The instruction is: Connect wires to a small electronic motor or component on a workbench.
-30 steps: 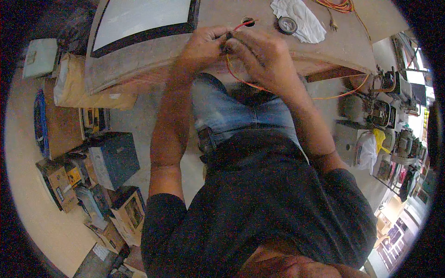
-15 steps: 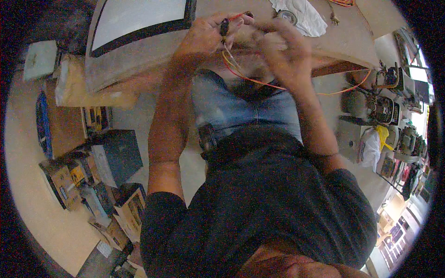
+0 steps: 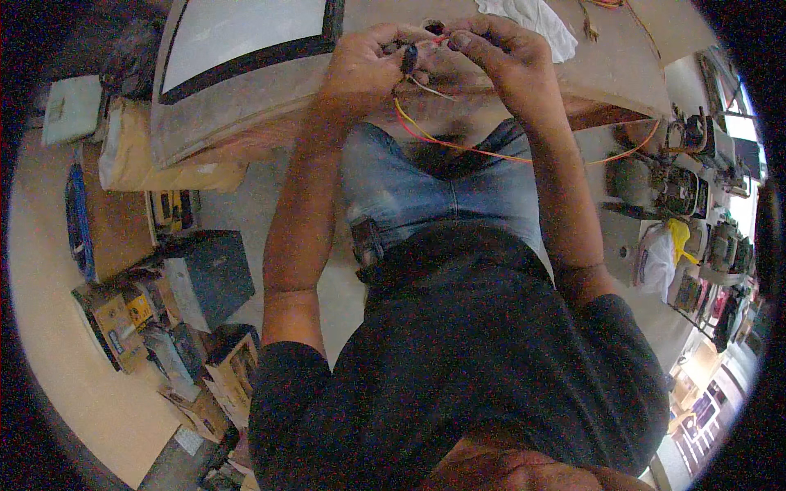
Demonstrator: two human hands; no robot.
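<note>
Over the front edge of the wooden workbench (image 3: 246, 123), my left hand (image 3: 368, 72) is closed on a small black elongated piece (image 3: 409, 60) with wires coming out of it. What kind of part it is cannot be made out. A short pale wire end (image 3: 434, 90) sticks out below the fingers. My right hand (image 3: 514, 59) pinches a red wire (image 3: 440, 39) that spans the small gap between both hands. From the left hand, long red and yellow wires (image 3: 467, 149) sag across my lap and pass behind my right forearm, rising to the bench's right side.
A black-framed white panel (image 3: 254, 41) lies on the bench at left. A white cloth (image 3: 540, 24) is behind my right hand, with orange wire (image 3: 606, 3) farther right. Boxes (image 3: 205, 278) crowd the left floor; machines (image 3: 671, 188) and a white bag (image 3: 655, 258) stand at right.
My right hand, blurred by motion before, now pinches at the red wire. The left hand has shifted slightly right with the black piece, and a pale wire end now points right.
</note>
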